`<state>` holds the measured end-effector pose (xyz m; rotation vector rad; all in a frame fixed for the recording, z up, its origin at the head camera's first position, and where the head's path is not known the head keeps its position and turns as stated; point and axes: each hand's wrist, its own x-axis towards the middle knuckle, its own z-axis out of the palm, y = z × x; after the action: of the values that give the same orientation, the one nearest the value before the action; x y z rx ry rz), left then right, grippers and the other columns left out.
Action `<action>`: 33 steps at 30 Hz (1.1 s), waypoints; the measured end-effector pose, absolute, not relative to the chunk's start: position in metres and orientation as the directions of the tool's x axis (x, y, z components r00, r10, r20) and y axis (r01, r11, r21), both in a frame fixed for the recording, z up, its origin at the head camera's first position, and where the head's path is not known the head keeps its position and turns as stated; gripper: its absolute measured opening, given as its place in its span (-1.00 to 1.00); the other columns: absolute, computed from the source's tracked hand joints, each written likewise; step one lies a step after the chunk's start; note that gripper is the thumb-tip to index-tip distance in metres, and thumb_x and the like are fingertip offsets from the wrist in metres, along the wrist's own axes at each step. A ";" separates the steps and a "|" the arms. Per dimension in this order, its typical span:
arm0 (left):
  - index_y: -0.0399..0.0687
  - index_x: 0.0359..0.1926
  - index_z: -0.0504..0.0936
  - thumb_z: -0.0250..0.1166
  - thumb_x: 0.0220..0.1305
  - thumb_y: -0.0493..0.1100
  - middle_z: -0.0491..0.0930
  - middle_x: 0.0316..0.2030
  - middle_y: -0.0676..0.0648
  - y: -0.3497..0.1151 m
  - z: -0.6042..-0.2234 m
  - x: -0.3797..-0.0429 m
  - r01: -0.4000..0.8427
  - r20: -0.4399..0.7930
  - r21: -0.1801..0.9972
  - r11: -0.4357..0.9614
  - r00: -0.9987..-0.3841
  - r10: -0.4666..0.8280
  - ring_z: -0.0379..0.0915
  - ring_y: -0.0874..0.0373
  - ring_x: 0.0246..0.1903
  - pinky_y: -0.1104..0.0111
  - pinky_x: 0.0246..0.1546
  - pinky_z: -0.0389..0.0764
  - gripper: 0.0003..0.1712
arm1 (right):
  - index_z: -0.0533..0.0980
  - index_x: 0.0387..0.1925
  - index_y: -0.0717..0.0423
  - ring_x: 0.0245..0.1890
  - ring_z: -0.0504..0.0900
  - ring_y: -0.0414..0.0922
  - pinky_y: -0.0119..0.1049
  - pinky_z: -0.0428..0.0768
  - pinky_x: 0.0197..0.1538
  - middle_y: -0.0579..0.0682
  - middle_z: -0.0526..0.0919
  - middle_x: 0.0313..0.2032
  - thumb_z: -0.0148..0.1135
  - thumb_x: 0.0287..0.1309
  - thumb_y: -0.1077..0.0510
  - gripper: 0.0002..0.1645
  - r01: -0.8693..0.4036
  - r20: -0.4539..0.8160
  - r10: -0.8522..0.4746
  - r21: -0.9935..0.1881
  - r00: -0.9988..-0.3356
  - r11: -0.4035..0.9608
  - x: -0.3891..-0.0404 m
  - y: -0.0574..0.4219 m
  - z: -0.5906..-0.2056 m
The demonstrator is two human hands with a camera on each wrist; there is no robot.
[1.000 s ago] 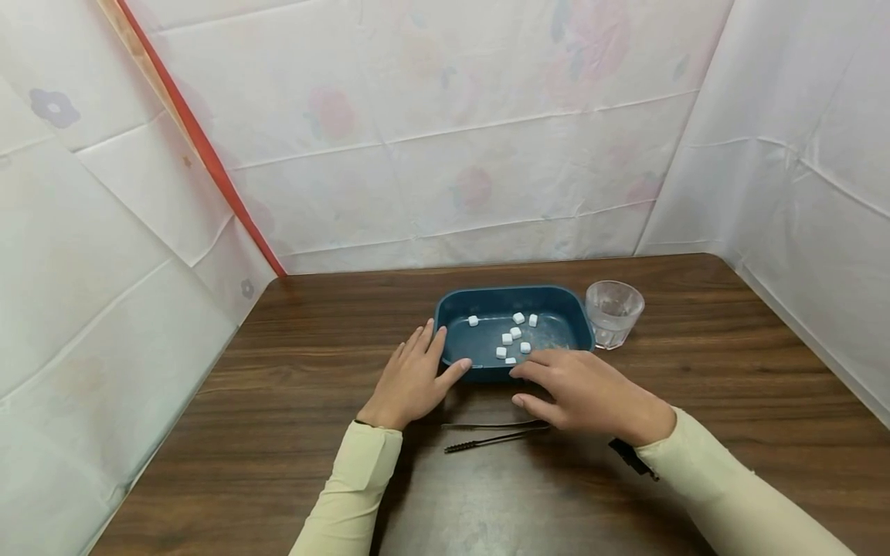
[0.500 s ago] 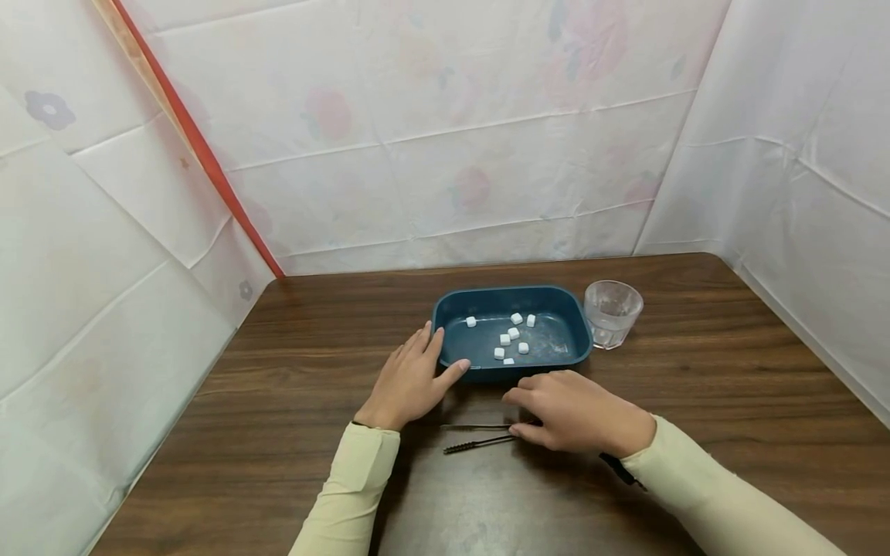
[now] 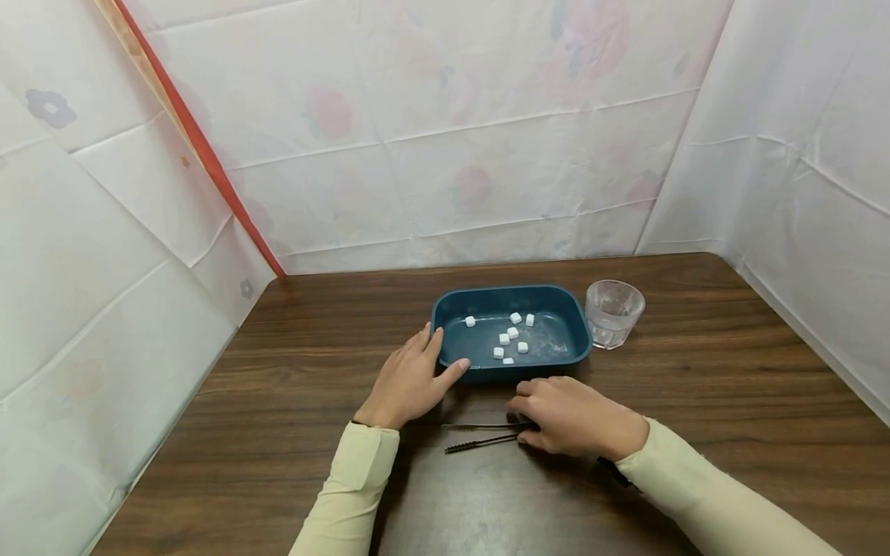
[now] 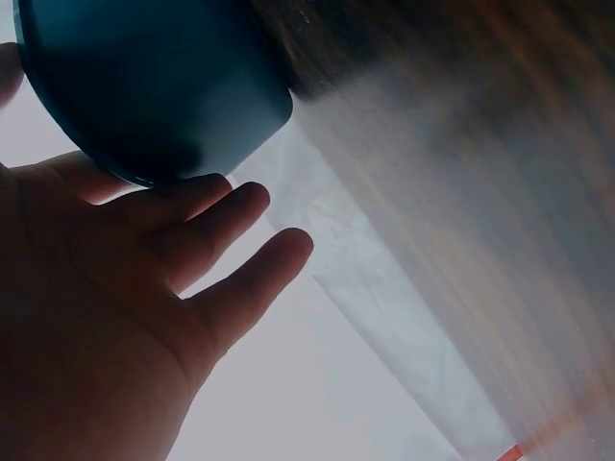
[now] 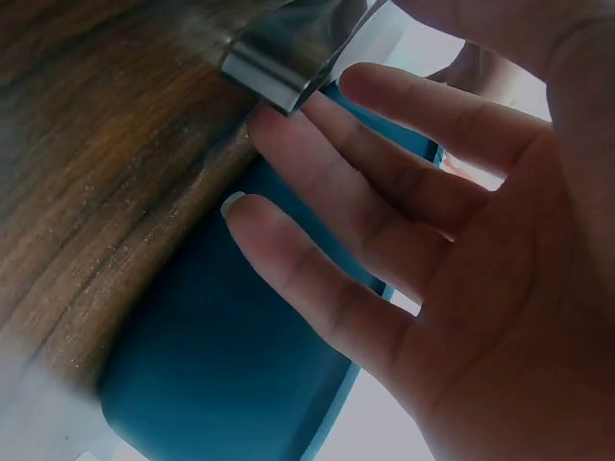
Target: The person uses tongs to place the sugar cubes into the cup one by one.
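Observation:
Metal tongs [image 3: 480, 442] lie on the table, their two arms apart and pointing left. The fingers and thumb of my right hand [image 3: 573, 417] are round their bent end; in the right wrist view the shiny metal bend of the tongs [image 5: 279, 62] sits between thumb and fingertips. My left hand [image 3: 409, 378] rests at the front left corner of a blue rectangular tray [image 3: 577, 361], fingers spread along its side and thumb at the front rim. Several small white cubes [image 3: 512, 333] are scattered on the tray's floor. The right hand hides part of the tongs.
A clear glass tumbler [image 3: 613, 315] stands right beside the tray's right end. The dark wooden table [image 3: 292, 363] is bordered by white floral sheeting [image 3: 431, 139] at the back and sides.
My right hand has come down from the tray's front rim to the tongs, and its fingers have drawn in round their bend. The left hand and tray stay almost where they were.

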<state>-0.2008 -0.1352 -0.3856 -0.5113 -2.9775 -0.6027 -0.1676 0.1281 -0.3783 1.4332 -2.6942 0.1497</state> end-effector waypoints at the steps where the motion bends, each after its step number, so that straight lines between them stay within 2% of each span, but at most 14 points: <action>1: -0.19 0.53 0.17 -0.05 0.42 0.46 0.06 0.51 -0.25 -0.135 -0.386 -0.201 0.331 0.123 0.369 0.868 -0.944 0.307 0.04 -0.13 0.48 -0.08 0.40 0.15 0.00 | 0.65 -0.32 0.00 -0.49 0.50 -0.21 -0.23 0.56 -0.38 -0.20 0.43 -0.44 0.50 0.08 -0.03 -0.75 -0.828 0.119 -0.820 -0.044 -0.560 0.559 -0.168 0.128 -0.379; 13: -0.18 0.53 0.17 -0.04 0.41 0.46 0.10 0.51 -0.22 -0.137 -0.388 -0.200 0.312 0.116 0.387 0.868 -0.950 0.290 0.08 -0.13 0.46 -0.07 0.39 0.18 -0.01 | 0.72 -0.35 -0.02 -0.43 0.49 -0.21 -0.26 0.57 -0.33 -0.17 0.44 -0.39 0.49 0.10 -0.01 -0.82 -0.819 0.085 -0.815 -0.046 -0.574 0.572 -0.169 0.125 -0.384; 22: -0.15 0.54 0.15 -0.04 0.41 0.46 0.08 0.51 -0.22 -0.137 -0.387 -0.199 0.299 0.103 0.409 0.862 -0.954 0.282 0.06 -0.13 0.47 -0.06 0.40 0.16 -0.01 | 0.69 -0.39 -0.06 -0.46 0.46 -0.23 -0.28 0.55 -0.36 -0.19 0.41 -0.43 0.48 0.11 0.01 -0.87 -0.842 0.113 -0.835 -0.026 -0.539 0.539 -0.169 0.125 -0.384; 28: -0.12 0.55 0.14 -0.06 0.40 0.49 0.08 0.52 -0.19 -0.137 -0.386 -0.199 0.299 0.102 0.407 0.863 -0.954 0.282 0.06 -0.12 0.47 -0.06 0.39 0.18 0.00 | 0.61 -0.46 -0.07 -0.52 0.47 -0.25 -0.28 0.55 -0.39 -0.21 0.41 -0.48 0.47 0.11 0.02 -0.83 -0.848 0.131 -0.839 -0.018 -0.528 0.530 -0.169 0.130 -0.379; 33: -0.06 0.57 0.12 -0.08 0.38 0.52 0.12 0.51 -0.18 -0.137 -0.386 -0.200 0.288 0.088 0.416 0.863 -0.957 0.277 0.10 -0.10 0.45 -0.07 0.38 0.21 0.02 | 0.48 -0.54 -0.09 -0.62 0.34 -0.32 -0.33 0.46 -0.49 -0.29 0.34 -0.57 0.43 0.11 0.07 -0.74 -0.831 0.136 -0.820 -0.074 -0.555 0.551 -0.168 0.134 -0.374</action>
<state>-0.1996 -0.1366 -0.3859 -0.4559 -3.0072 -0.6773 -0.1676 0.1343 -0.3736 1.4363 -2.6903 0.1984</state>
